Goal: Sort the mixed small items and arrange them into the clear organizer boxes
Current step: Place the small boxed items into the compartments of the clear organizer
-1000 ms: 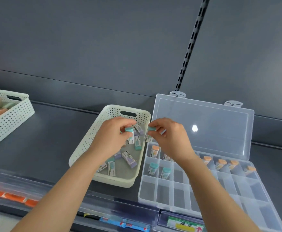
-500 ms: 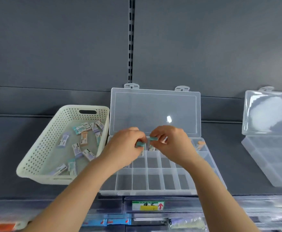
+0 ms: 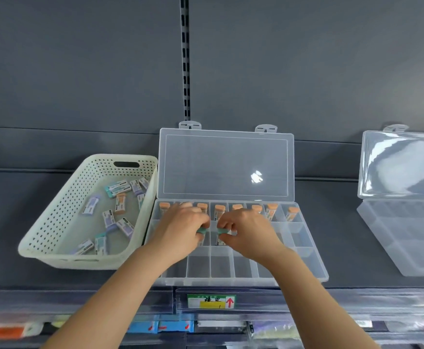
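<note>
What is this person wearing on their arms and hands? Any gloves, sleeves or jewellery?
Nothing that shows. The left hand and right hand are bare, with no gloves, rings or tape. The left forearm and right forearm are uncovered down to the picture's lower edge: no sleeve, watch or bracelet in view.

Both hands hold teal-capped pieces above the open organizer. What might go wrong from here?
1. The left hand and right hand pinch the left teal piece and right teal piece almost touching, hiding the cells below; either may drop into the wrong compartment.
2. Knuckles sit close to the orange-capped items in the back row and might knock one over.
3. The organizer box lies near the shelf edge; a push could shift it.
</note>
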Available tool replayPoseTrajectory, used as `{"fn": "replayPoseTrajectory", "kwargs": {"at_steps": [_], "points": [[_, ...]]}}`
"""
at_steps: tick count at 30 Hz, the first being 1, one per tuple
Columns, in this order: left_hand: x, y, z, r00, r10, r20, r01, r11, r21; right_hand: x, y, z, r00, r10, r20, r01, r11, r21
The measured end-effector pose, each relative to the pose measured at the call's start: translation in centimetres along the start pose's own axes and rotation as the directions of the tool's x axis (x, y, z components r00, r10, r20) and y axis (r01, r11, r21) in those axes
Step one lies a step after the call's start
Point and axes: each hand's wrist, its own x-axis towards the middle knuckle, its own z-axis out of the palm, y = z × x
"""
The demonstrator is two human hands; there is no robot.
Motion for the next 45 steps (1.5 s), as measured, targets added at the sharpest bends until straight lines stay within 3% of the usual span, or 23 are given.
{"fn": "replayPoseTrajectory", "kwargs": {"at_steps": [8,16,21,24,27,30,35,40,45], "points": [[-0.2,-0.5,-0.2,1.0,-0.012,-0.012,0.011,1.0,-0.022,0.3,0.1,0.1,1.0,-0.011,-0.008,0.011,1.0,-0.003],[-0.8,-2.0,-3.1,0.995,-0.07,-0.071,0.057,0.983,-0.174,1.6,-2.0,-0.5,0.989,-0.088,-0.118,0.092,0.995,0.036],[-2.3,-5.7,-5.7,0.962,-0.243,-0.127,0.227,0.965,-0.131,4.2,-5.6,-0.3,0.974,-0.194,-0.12,0.2,0.979,0.033],[-3.7,-8.9,-6.6,0.924,-0.383,0.002,0.383,0.922,-0.055,6.3,-8.1,0.2,0.96,-0.26,-0.102,0.262,0.965,0.003],[-5.3,-11.5,-6.5,0.835,-0.492,0.246,0.488,0.869,0.078,8.7,-10.6,0.9,0.951,-0.307,-0.046,0.304,0.95,-0.066],[-6.3,-13.1,-5.9,0.767,-0.526,0.369,0.485,0.85,0.205,11.2,-12.7,2.0,0.941,-0.335,0.05,0.338,0.921,-0.192],[-7.1,-14.6,-4.9,0.784,-0.491,0.38,0.425,0.87,0.249,15.0,-14.9,4.7,0.945,-0.228,0.234,0.307,0.864,-0.399],[-7.2,-15.7,-4.9,0.78,-0.464,0.419,0.411,0.886,0.215,17.4,-15.9,6.4,0.916,-0.097,0.389,0.336,0.715,-0.613],[-7.6,-16.7,-5.0,0.78,-0.483,0.399,0.51,0.859,0.043,18.4,-16.5,7.0,0.884,-0.035,0.466,0.363,0.678,-0.639]]}}
